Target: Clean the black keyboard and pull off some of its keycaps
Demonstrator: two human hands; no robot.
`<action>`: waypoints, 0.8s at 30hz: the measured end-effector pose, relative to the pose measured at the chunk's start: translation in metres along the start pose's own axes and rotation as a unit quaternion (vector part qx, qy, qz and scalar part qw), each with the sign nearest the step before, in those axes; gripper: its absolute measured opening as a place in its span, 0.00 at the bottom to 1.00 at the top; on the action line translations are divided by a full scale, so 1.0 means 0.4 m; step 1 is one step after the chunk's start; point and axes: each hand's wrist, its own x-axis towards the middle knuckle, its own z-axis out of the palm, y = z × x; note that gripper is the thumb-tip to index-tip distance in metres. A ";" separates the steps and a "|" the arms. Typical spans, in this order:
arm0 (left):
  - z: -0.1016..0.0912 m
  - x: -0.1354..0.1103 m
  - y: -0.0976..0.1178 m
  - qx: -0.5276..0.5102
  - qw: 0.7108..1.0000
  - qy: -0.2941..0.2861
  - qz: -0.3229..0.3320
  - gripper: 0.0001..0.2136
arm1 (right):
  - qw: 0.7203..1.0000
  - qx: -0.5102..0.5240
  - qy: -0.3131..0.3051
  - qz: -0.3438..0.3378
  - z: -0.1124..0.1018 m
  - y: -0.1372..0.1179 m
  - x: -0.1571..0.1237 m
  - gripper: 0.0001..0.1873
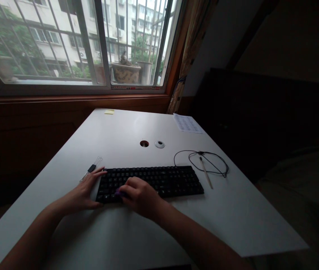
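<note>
While the left hand point(88, 189) lies with fingers stretched flat against the left end of the long black plastic keyboard point(159, 182), at the middle of the white desk point(232, 217), the right hand point(139, 195) is over the keys at that end. Its fingers are curled around a small purple object point(119, 193) that is too hidden to identify. Outside the window, a patterned round ceramic pot point(126, 73) holds a plant point(124, 58). A thin wire-loop tool point(92, 168) lies just beside the left fingertips.

Bare forearms reached forward, left hand point(88, 189) lay palm-down with fingers straight, right hand point(140, 195) hunched knuckles-up just beside it, fingers curled under into a loose fist.
</note>
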 end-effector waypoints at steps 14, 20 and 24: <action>-0.001 0.000 -0.008 -0.004 1.000 -0.013 0.005 0.52 | 0.984 -0.106 -0.146 -0.010 0.023 -0.019 0.039 0.07; -0.016 0.001 0.004 -0.017 0.999 -0.033 -0.018 0.47 | 0.982 -0.116 -0.104 0.105 -0.102 0.053 -0.134 0.04; -0.017 0.000 0.002 -0.011 0.999 -0.034 -0.026 0.48 | 0.974 -0.133 -0.090 0.162 -0.183 0.093 -0.257 0.06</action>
